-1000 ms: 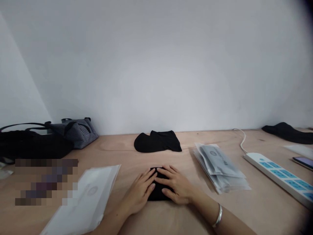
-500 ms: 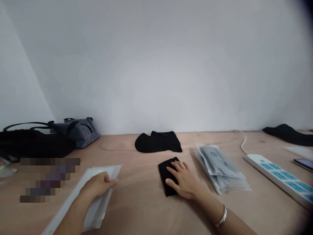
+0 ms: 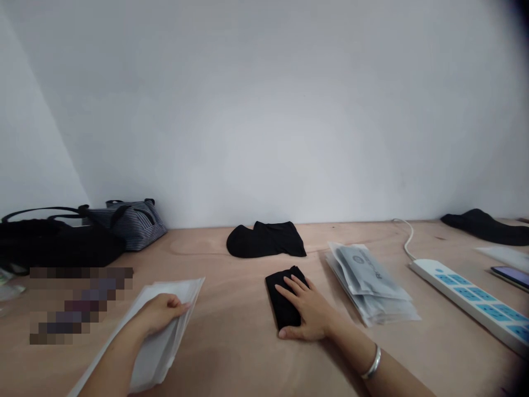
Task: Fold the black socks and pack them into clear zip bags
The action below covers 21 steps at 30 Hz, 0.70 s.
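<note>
My left hand (image 3: 162, 313) rests on a stack of frosted plastic bags (image 3: 155, 355) at the lower left. Its fingers are curled in and the thumb meets the bags near their right edge, so the hand is closed on the top bag. A folded black cloth (image 3: 285, 298) lies in the middle of the table, and my right hand (image 3: 308, 310) is flat on it with spread fingers. The right thumb sits at the cloth's near corner. Behind it lies another black fabric piece (image 3: 266, 240), flat and curved at its left end.
Filled frosted bags (image 3: 372, 284) are piled right of my right hand. Further right are a white power strip (image 3: 471, 300) with its cord, a phone (image 3: 512, 275) and a black fabric piece (image 3: 487, 227). A striped bag (image 3: 138, 223) and a black bag (image 3: 61, 242) stand at the back left.
My right thumb has slid towards me, from the top of the folded cloth to its near corner. My left hand stays on the bags, its fingers shifted slightly.
</note>
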### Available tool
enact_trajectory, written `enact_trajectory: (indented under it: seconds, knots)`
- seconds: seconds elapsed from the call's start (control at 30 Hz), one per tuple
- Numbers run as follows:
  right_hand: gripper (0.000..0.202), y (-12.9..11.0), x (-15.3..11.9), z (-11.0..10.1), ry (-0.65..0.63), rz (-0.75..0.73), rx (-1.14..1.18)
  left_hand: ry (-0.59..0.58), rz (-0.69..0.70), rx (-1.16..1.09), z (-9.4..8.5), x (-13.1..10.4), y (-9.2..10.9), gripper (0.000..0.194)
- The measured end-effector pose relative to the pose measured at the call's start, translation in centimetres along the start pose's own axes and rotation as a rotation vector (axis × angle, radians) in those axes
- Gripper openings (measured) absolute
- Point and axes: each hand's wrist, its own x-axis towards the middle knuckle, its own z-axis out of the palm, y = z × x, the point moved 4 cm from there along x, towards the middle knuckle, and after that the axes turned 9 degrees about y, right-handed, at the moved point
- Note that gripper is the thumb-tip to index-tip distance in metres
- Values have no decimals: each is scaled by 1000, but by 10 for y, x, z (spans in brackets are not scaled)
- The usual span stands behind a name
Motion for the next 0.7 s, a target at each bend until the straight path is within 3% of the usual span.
enact_trajectory:
  seconds: [0.13, 0.2, 0.27, 0.33, 0.4, 0.5, 0.6, 0.7]
  knots:
    - [92, -2, 0, 0, -16, 18, -2, 20, 8, 55, -12, -5, 4, 32]
    - [82, -3, 0, 2, -17, 28, -19, 83, 16, 111, -26, -12, 16, 29]
    - [70, -5, 1, 5, 4, 44, -49, 164, 70, 161, -38, -20, 43, 26]
    - [59, -6, 3, 8, 38, 63, -79, 247, 204, 168, -39, -31, 82, 21]
    - [52, -7, 3, 10, 71, 80, -94, 232, 364, 131, -23, -40, 123, 19]
    - [47, -7, 3, 9, 105, 125, -82, 208, 426, 116, 24, -44, 164, 18]
    - [46, -2, 2, 6, 133, 205, -40, 200, 438, 94, 70, -42, 177, 21]
    - [46, 4, 2, 7, 198, 299, 42, 211, 462, 66, 95, -39, 175, 23]
